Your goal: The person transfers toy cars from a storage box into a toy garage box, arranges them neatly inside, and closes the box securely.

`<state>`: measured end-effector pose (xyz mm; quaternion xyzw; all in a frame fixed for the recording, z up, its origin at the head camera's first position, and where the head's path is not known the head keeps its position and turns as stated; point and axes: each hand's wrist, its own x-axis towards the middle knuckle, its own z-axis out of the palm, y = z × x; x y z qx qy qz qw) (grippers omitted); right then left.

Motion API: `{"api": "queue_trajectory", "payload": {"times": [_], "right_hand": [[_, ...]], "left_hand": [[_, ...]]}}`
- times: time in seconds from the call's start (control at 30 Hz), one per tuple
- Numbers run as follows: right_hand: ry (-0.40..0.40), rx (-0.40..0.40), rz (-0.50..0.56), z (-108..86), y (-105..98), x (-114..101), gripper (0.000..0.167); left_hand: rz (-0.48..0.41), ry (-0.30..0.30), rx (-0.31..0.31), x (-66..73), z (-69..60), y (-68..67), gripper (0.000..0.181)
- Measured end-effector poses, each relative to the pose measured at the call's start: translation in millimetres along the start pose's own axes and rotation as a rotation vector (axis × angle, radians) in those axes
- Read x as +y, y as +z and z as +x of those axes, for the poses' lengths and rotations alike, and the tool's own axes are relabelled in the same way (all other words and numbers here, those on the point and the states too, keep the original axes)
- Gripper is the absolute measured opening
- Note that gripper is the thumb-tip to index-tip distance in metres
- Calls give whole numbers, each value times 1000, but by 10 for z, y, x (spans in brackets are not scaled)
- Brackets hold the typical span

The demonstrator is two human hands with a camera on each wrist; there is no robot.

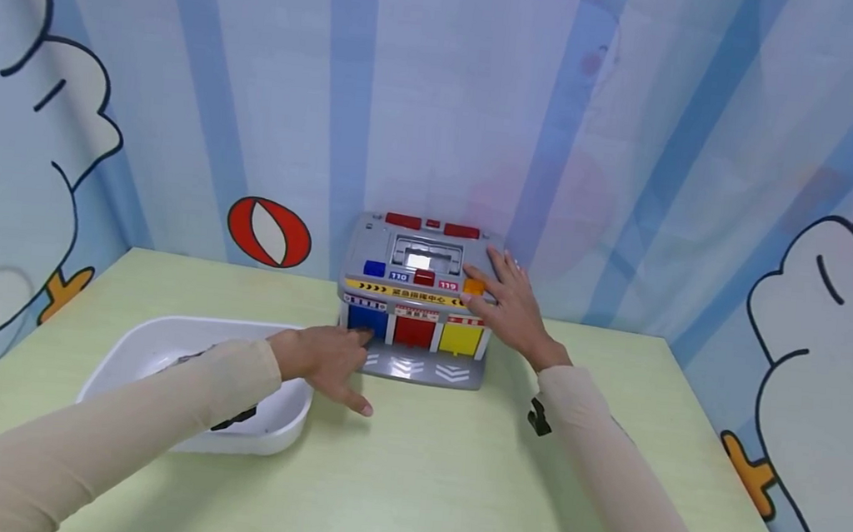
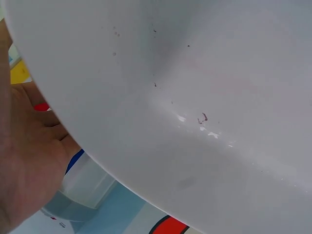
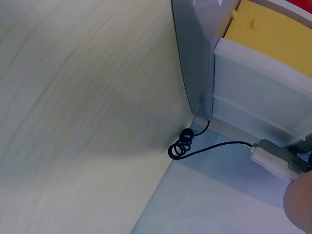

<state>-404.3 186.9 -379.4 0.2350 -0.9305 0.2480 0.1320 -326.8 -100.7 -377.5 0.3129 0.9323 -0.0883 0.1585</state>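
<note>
A grey toy emergency station (image 1: 412, 298) stands at the back of the table, with blue (image 1: 367, 320), red (image 1: 414, 332) and yellow (image 1: 460, 338) doors in front. My left hand (image 1: 329, 363) reaches to the blue door with its thumb stretched out; its fingertips are at the door's lower part. In the left wrist view that hand (image 2: 36, 146) appears beside a white basin (image 2: 97, 122). Fingers spread, my right hand (image 1: 510, 302) rests on the station's top right corner by an orange button (image 1: 473, 286). Only a bit of the right hand (image 3: 300, 202) enters the right wrist view.
The white basin (image 1: 196, 325) stands on the table at left, under my left forearm. A black coiled cord (image 3: 181, 146) runs to a grey-and-white piece (image 3: 278, 158) at the station's side. Behind the station hangs a printed striped curtain (image 1: 440, 92).
</note>
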Motion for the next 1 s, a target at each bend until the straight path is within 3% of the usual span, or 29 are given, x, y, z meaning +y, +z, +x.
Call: {"api": "queue_trajectory", "payload": {"times": [0.23, 0.43, 0.7, 0.87, 1.0], "right_hand": [[5, -6, -19, 23, 13, 11, 60], [11, -37, -27, 30, -2, 11, 61], [-4, -45, -55, 76, 9, 26, 63], [-13, -42, -55, 46, 31, 41, 67], [6, -44, -27, -14, 32, 52, 70]], "left_hand": [[-24, -7, 4, -7, 19, 3, 87], [-108, -11, 11, 33, -17, -33, 84], [-185, 30, 108, 130, -190, -226, 78], [-233, 55, 164, 202, -328, -227, 78], [-243, 36, 249, 218, -453, -185, 80]]}}
